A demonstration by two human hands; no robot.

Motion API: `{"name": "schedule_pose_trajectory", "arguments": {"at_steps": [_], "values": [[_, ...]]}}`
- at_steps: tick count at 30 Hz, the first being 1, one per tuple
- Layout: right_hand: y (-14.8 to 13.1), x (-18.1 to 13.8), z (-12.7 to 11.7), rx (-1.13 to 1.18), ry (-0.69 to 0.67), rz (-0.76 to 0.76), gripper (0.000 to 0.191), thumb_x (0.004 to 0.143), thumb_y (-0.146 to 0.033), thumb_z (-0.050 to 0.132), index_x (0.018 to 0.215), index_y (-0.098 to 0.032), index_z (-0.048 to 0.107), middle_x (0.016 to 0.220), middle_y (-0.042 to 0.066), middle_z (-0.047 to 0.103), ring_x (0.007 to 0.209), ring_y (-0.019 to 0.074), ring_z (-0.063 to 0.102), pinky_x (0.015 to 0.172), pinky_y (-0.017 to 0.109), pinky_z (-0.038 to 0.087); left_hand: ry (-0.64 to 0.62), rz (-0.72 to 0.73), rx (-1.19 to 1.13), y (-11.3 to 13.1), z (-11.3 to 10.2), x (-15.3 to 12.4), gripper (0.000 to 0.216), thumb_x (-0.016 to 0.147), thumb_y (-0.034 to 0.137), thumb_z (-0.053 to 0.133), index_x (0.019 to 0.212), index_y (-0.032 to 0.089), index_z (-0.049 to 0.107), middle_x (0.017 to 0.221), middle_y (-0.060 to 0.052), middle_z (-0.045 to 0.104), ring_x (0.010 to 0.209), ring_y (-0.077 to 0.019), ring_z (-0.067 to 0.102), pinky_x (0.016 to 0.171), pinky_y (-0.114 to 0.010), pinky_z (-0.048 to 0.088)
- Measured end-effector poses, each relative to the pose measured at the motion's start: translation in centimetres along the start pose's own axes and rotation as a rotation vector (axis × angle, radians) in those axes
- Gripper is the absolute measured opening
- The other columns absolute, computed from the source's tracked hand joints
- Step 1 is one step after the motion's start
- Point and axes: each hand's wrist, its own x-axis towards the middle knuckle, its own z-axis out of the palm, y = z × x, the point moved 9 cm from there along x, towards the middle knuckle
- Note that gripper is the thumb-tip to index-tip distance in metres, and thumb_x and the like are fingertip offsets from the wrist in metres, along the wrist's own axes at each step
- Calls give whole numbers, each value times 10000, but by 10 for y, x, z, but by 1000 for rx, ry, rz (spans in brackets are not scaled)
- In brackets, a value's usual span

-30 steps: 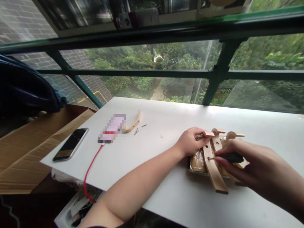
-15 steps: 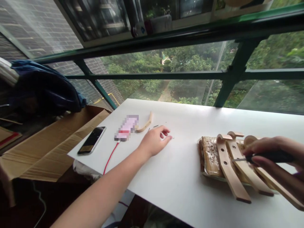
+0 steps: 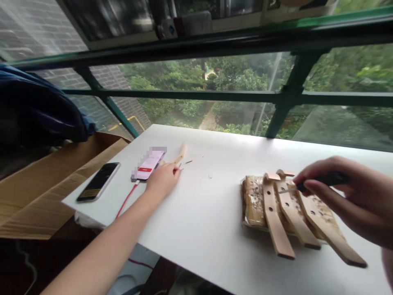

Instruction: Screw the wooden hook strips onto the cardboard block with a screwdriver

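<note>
My left hand (image 3: 162, 178) reaches out to the far left of the white table (image 3: 215, 229). Its fingers are pinched together at several small dark screws (image 3: 181, 165) beside a curved wooden piece (image 3: 180, 155). What the fingertips hold is too small to see. My right hand (image 3: 346, 198) is closed round a black-handled screwdriver (image 3: 322, 180). The metal tip hovers over the heads of three wooden slats (image 3: 274, 217). The slats lie side by side across a plastic-wrapped wooden block (image 3: 253, 200).
A black phone (image 3: 98, 181) lies near the table's left edge, next to a pink pixelated item (image 3: 149, 164) with a red cable (image 3: 125, 200). An open cardboard box (image 3: 37, 192) and dark blue cloth (image 3: 37, 110) sit to the left. A green window frame (image 3: 276, 114) runs behind.
My left hand left the slats and went left across the table to the screws by the curved piece. My right hand lifted the screwdriver off the slat hole.
</note>
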Motion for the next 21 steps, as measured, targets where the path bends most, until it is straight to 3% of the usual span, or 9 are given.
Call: {"name": "schedule_pose_trajectory", "arguments": {"at_steps": [2, 4, 10, 13, 16, 21], "values": [[-4, 8, -3, 70, -34, -45, 126, 869, -332, 691, 980, -287, 652, 885, 41, 717, 754, 178, 691, 591, 273, 579, -7, 9, -13, 10, -5, -3, 227, 899, 321, 511, 916, 184, 691, 966, -109, 745, 907, -290, 681, 781, -369, 506], [-2, 14, -4, 107, -53, -31, 88, 878, -294, 682, 944, -258, 637, 871, 21, 700, 721, 155, 675, 597, 272, 563, -32, 37, -120, 30, -9, -10, 211, 909, 357, 531, 962, 211, 673, 914, -49, 746, 807, -235, 688, 719, -324, 511], [0, 17, 7, 156, -115, 3, 105, 884, -306, 663, 926, -218, 625, 860, 16, 691, 703, 156, 643, 607, 294, 534, -80, 452, -537, 164, -30, -56, 112, 895, 292, 619, 964, 234, 684, 895, 0, 701, 785, -142, 649, 667, -227, 525], [2, 14, 12, 178, -131, 8, 130, 891, -328, 654, 926, -210, 612, 855, 15, 696, 713, 157, 641, 633, 295, 529, -134, 575, -700, 215, -28, -72, 85, 900, 212, 604, 936, 210, 681, 884, -11, 688, 792, -129, 639, 679, -218, 535], [2, 13, 16, 165, -140, -10, 135, 902, -329, 638, 930, -202, 605, 832, 10, 697, 709, 146, 634, 647, 284, 515, -193, 617, -804, 240, -20, -75, 102, 906, 185, 600, 950, 206, 689, 913, -20, 693, 814, -126, 644, 699, -218, 547], [2, 13, 22, 113, -148, -23, 128, 915, -320, 616, 937, -195, 599, 839, 12, 704, 719, 137, 639, 636, 263, 490, -217, 639, -803, 251, -9, -70, 140, 910, 184, 600, 966, 223, 721, 973, -30, 714, 869, -149, 660, 795, -270, 556]]}}
